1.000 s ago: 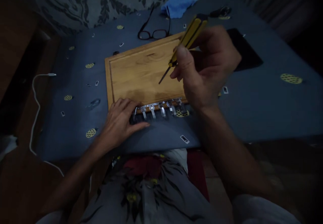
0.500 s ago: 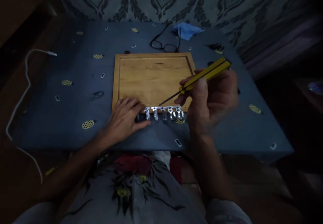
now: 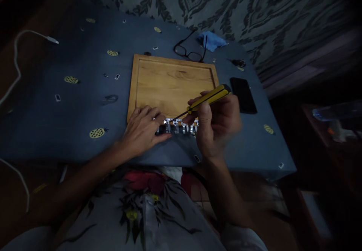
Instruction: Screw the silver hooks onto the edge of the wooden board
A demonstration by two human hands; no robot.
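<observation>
A wooden board (image 3: 161,85) with a raised border lies on the table. Along its near edge runs a shiny metal hook rail (image 3: 177,127) with several curved hooks hanging off the edge. My left hand (image 3: 143,131) grips the rail's left end, fingers over the board and thumb below the edge. In my right hand (image 3: 220,124) is a screwdriver with a yellow and black handle (image 3: 209,99), held slanted between thumb and fingers. Its thin shaft points down-left, the tip at the rail close to my left fingers. My right hand hides the rail's right end.
Behind the board lie eyeglasses (image 3: 192,56) and a blue cloth (image 3: 212,40). A black phone (image 3: 243,95) rests to the right, with a dark small item (image 3: 238,62) beyond it. A white cable (image 3: 17,58) hangs at the left. The tablecloth (image 3: 85,111) has pineapple prints.
My right hand has moved left and down with the screwdriver, bringing its tip to the rail's left part. My left hand keeps its hold. The head view has turned, uncovering the phone.
</observation>
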